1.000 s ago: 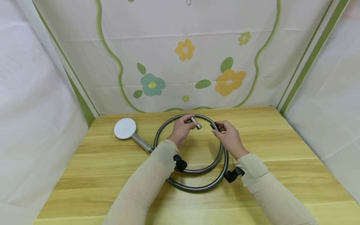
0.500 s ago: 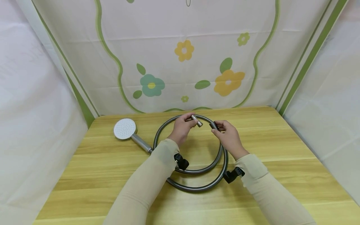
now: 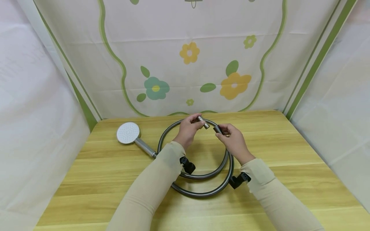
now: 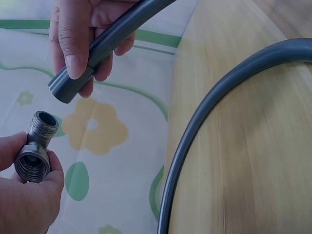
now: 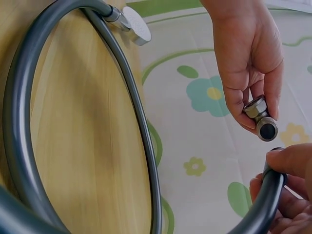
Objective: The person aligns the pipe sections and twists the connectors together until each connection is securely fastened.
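My left hand [image 3: 186, 131] pinches a small metal threaded fitting [image 3: 204, 123] between thumb and fingers, above the back of the table. In the left wrist view, the fitting [image 4: 41, 127] shows an outer thread on one arm and a nut with inner thread below it. My right hand [image 3: 237, 142] grips a dark grey shower hose [image 3: 202, 194] by its end, the thumb along the sleeve [image 4: 70, 87]. The sleeve's open mouth points at the fitting's outer thread, with a short gap between them. Coiled in loops, the rest of the hose runs to the shower head [image 3: 128, 132] on the left.
Under everything is a wood-grain table [image 3: 277, 192]. A white cloth backdrop [image 3: 162, 57] with printed flowers rises at its back edge, and white cloth walls [image 3: 332, 96] flank both sides. Both wrists carry black cameras [image 3: 187, 165].
My left hand has shifted slightly up and right with the fitting. My right hand has brought the hose end a little left, so the gap between the two is smaller.
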{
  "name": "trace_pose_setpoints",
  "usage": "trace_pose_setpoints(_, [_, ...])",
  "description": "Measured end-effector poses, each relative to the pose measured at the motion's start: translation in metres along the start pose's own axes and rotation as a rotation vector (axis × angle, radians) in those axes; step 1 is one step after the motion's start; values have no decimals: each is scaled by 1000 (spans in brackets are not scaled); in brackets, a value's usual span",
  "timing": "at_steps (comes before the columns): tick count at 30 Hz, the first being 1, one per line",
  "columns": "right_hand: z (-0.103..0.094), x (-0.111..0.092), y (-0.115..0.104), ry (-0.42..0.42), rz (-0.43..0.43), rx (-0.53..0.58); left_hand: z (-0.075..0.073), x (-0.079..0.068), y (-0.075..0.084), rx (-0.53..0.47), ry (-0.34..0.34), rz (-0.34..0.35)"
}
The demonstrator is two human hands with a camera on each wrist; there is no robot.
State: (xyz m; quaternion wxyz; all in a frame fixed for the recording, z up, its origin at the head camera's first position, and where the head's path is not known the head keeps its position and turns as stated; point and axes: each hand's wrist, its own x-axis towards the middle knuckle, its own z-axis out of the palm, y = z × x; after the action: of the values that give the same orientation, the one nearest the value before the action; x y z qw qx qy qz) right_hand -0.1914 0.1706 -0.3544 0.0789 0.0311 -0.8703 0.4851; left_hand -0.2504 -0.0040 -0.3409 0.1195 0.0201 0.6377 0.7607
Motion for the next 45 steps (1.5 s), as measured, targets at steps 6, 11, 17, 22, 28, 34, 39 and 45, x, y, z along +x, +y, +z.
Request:
trace_pose_setpoints(6, [0,-1,-3,-11,-13,0,1,0,2,1,-9,19])
trace_pose_setpoints(11, [1,-2,-4,-28,-12,-1,2,-1,4,-3,-16,33])
trace_pose_setpoints(17, [1,-2,-5,-31,-17,1,5,-3,6,-4,-25,43])
trace_pose_setpoints(22, [2,-3,-7,-36,-10,6,7,-3,7,11,-30,49])
trace_pose_setpoints(28, [3,-3,-9,-32,-11,6,9,-2,8,7,-32,50])
trace_pose_setpoints(34, [4,-2,-9,-26,-19,-5,11,0,7,-26,-42,53])
trace_pose_setpoints(39, [4,-2,-8,-28,-28,-5,12,0,7,-37,-48,62])
trace_pose_setpoints(45, [3,-3,-9,-32,-29,3,13,-3,7,-40,-56,71])
